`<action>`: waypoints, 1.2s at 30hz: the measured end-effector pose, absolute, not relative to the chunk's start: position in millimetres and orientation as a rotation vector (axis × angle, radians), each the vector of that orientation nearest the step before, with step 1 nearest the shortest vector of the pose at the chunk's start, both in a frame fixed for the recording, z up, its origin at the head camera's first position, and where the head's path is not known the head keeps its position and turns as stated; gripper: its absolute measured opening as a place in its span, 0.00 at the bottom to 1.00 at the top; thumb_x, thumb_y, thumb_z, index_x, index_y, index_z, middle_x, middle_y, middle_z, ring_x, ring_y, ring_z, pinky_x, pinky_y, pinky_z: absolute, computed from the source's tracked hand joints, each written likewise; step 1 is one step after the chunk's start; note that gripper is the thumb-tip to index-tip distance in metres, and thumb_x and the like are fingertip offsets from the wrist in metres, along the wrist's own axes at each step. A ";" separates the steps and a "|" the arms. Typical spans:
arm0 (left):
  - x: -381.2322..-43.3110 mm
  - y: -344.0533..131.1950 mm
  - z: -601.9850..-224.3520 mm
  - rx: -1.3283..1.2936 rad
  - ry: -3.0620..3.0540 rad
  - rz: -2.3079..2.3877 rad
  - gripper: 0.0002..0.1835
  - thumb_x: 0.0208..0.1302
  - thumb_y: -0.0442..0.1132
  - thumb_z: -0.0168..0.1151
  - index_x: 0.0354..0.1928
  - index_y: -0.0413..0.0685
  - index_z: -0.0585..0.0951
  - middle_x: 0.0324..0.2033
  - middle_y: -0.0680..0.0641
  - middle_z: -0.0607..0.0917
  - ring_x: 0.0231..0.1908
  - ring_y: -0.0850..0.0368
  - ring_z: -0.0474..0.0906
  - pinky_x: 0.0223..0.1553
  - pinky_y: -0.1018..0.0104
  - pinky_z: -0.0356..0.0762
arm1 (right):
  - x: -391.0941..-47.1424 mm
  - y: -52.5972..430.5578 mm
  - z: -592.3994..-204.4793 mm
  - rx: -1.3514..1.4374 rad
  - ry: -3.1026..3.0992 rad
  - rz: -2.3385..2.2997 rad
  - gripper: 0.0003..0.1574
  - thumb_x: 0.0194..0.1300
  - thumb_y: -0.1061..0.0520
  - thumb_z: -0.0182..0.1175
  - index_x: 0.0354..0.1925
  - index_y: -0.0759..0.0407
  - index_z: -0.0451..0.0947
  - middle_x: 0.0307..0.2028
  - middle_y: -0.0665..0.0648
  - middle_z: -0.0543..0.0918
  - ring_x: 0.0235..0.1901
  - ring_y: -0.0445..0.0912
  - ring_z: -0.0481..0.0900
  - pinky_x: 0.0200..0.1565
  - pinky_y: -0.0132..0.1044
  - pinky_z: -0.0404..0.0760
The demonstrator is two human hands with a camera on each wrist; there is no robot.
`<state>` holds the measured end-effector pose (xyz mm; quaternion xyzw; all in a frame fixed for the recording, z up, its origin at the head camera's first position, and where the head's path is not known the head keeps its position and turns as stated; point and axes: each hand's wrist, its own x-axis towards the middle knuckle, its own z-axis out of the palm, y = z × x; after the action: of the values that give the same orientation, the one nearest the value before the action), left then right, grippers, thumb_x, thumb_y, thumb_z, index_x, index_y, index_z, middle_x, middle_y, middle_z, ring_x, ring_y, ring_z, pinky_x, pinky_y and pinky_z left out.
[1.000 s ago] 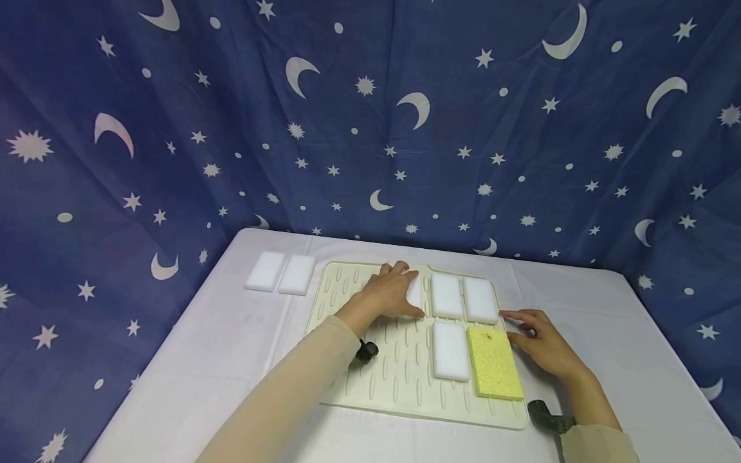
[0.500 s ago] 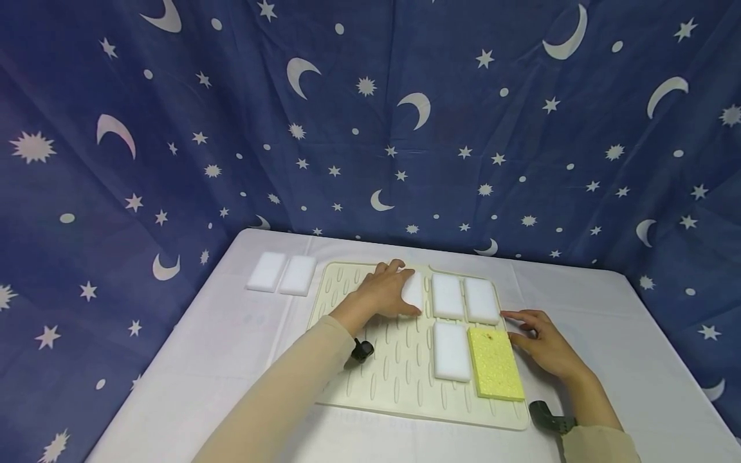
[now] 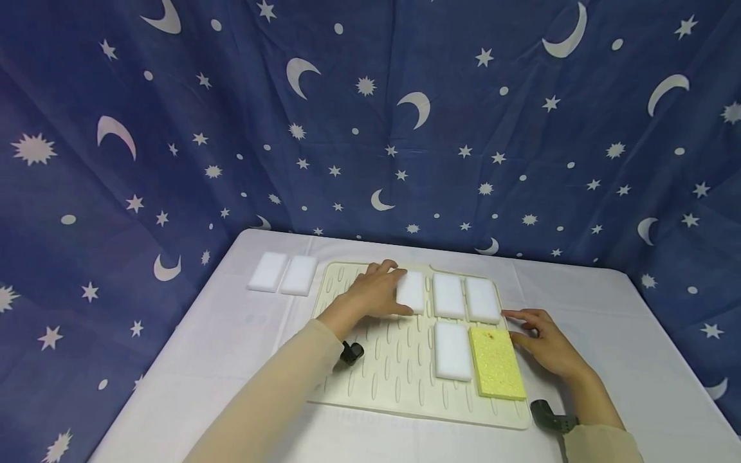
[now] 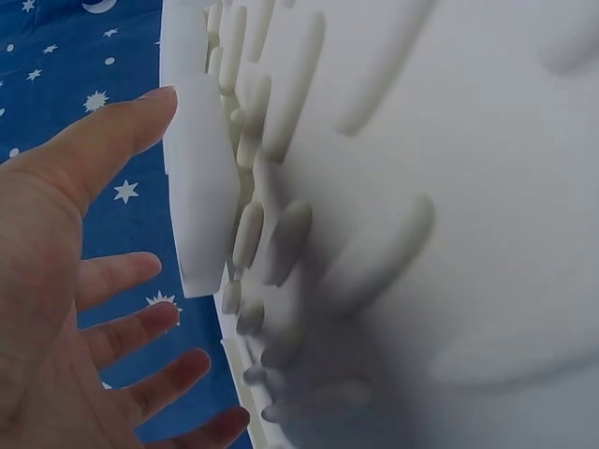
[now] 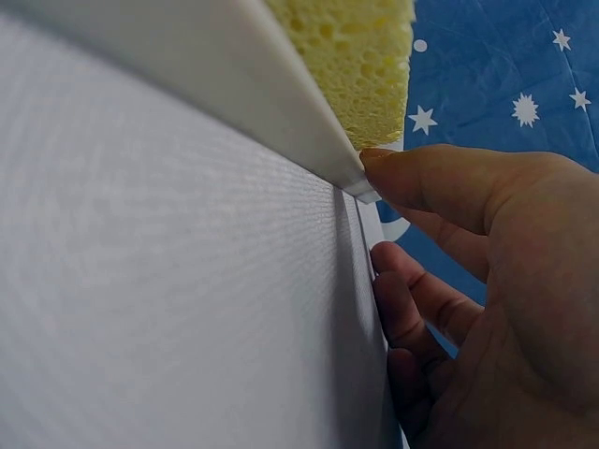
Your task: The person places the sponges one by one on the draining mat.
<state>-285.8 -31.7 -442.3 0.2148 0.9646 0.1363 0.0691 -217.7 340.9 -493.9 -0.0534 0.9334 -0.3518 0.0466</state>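
Note:
My left hand (image 3: pixel 373 292) is spread at the left side of a white foam sponge (image 3: pixel 412 292), which lies flat on a cream ridged mat (image 3: pixel 399 370). In the left wrist view its fingers are apart, with the thumb by the white sponge (image 4: pixel 201 187). To the right of that sponge lie two more white ones (image 3: pixel 448 296), with another white sponge (image 3: pixel 453 352) in front. A yellow sponge (image 3: pixel 496 363) sits at the mat's right side. My right hand (image 3: pixel 544 341) rests by the mat's right edge, its thumb tip at the edge beside the yellow sponge (image 5: pixel 360 70).
Two white sponges (image 3: pixel 282 275) lie side by side on the white-covered table (image 3: pixel 231 347), left of the mat. A blue curtain (image 3: pixel 359 116) with moons and stars hangs behind the table. A dark wrist device (image 3: pixel 552 418) is strapped to the right arm.
The left hand has drawn left from the white sponge, baring more of it; the sponge stays in place on the mat. The right hand has hardly moved.

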 end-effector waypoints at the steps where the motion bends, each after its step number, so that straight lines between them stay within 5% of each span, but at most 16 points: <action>1: -285.6 -33.5 -442.5 0.645 2.903 0.415 0.50 0.49 0.70 0.65 0.72 0.60 0.62 0.70 0.53 0.60 0.66 0.48 0.59 0.61 0.46 0.67 | -217.7 341.1 -493.9 -0.162 2.847 -1.076 0.34 0.64 0.41 0.62 0.65 0.47 0.71 0.63 0.62 0.63 0.57 0.57 0.64 0.51 0.57 0.68; 36: -268.8 -116.0 -420.5 0.655 2.989 0.419 0.46 0.53 0.67 0.64 0.72 0.60 0.63 0.69 0.52 0.62 0.66 0.46 0.59 0.61 0.44 0.66 | -217.1 340.5 -491.6 -0.153 2.855 -1.062 0.32 0.64 0.42 0.62 0.65 0.45 0.72 0.63 0.62 0.64 0.56 0.57 0.65 0.52 0.59 0.69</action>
<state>-268.8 -116.0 -420.5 0.2121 0.9674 0.1357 0.0267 -217.1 340.5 -491.6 -0.0500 0.9352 -0.3477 0.0457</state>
